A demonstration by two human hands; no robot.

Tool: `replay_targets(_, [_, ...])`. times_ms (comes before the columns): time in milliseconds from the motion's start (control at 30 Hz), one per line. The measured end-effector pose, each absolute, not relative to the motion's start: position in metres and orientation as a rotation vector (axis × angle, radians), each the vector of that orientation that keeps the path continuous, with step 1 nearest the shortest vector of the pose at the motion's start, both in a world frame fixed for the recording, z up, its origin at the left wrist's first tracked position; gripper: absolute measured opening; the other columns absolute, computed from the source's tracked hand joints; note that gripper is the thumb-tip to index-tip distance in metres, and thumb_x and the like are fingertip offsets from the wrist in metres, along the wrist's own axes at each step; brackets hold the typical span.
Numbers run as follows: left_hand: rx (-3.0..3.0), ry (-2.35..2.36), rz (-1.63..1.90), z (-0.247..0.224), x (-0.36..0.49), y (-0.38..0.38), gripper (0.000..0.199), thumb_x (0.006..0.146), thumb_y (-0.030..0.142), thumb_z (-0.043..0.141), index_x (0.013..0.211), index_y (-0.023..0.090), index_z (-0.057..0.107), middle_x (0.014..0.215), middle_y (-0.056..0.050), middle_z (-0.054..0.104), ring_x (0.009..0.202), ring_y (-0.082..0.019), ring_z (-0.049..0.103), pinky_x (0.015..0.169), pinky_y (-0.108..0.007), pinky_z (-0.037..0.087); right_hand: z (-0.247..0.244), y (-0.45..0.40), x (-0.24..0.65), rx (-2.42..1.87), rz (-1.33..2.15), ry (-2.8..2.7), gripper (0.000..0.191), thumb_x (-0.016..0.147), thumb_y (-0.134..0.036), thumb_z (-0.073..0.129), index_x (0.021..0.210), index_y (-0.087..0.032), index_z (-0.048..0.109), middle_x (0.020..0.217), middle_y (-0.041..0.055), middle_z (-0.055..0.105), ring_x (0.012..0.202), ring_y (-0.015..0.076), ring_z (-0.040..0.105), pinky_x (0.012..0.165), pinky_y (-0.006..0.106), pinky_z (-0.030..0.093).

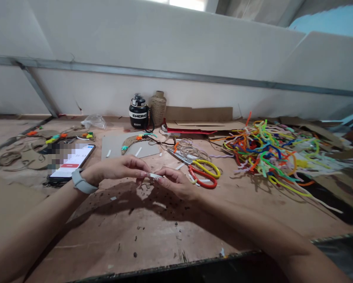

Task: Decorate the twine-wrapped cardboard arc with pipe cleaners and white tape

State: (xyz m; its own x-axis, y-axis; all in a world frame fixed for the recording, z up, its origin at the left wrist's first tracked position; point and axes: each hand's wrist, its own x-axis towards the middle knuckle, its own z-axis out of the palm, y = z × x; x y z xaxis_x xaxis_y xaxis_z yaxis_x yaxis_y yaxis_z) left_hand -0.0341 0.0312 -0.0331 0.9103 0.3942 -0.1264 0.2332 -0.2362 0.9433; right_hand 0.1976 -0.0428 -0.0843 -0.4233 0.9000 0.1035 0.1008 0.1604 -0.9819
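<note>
Both hands meet above the middle of the wooden table. Between thumb and fingers, my left hand (124,168) pinches one end of a small white strip (155,175). The other end is pinched by my right hand (178,182). Behind them a grey board (114,143) carries a curved twine-wrapped piece (129,142) with small coloured shapes and some loose white strips. Scissors with one red and one yellow handle (204,173) lie partly open just right of my right hand.
A phone (73,159) lies at the left near coiled twine (9,157). A black bottle (138,112) and a twine-wrapped bottle (158,106) stand at the back. Tangled coloured pipe cleaners (265,147) and cardboard pieces (200,113) occupy the right and back.
</note>
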Motion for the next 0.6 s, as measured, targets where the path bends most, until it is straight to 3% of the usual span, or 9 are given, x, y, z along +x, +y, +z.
replay_targets(233, [1.888,0.452,0.142,-0.030,-0.030,0.027,0.030,0.091,0.040,0.059,0.100,0.013,0.069,0.076,-0.003,0.065,0.070,-0.013,0.060,0.066,-0.022,0.048,-0.084,-0.044,0.197,-0.940,1.259,-1.734,0.034,0.086,-0.049,0.062,0.104,-0.021,0.065,0.101,0.0058,0.067,0.096,0.0218,0.061,0.084,0.036,0.048])
replay_targets(367, [2.036,0.533,0.188,-0.021,-0.029,0.021,0.035,0.093,0.044,0.054,0.102,0.013,0.069,0.078,-0.004,0.068,0.071,-0.014,0.061,0.065,-0.021,0.047,-0.082,-0.041,0.197,-0.962,0.906,-1.703,0.033,0.086,-0.043,0.063,0.111,-0.022,0.058,0.112,0.0072,0.061,0.106,0.0229,0.056,0.095,0.039,0.043])
replay_targets(467, [2.240,0.624,0.301,-0.014,-0.027,0.013,0.036,0.094,0.045,0.050,0.106,0.016,0.069,0.077,-0.003,0.068,0.066,-0.012,0.057,0.057,-0.019,0.041,-0.082,-0.038,0.199,-1.051,0.659,-1.638,0.020,0.092,-0.039,0.053,0.100,-0.022,0.057,0.100,0.0056,0.060,0.098,0.0208,0.056,0.092,0.037,0.043])
replay_targets(600, [2.582,0.746,0.471,-0.015,-0.021,0.002,0.033,0.096,0.041,0.048,0.096,0.016,0.071,0.072,-0.002,0.066,0.060,-0.012,0.053,0.056,-0.020,0.035,-0.081,-0.038,0.199,-1.070,0.659,-1.701,0.019,0.096,-0.036,0.046,0.095,-0.021,0.058,0.092,0.0034,0.060,0.089,0.0184,0.056,0.084,0.032,0.044])
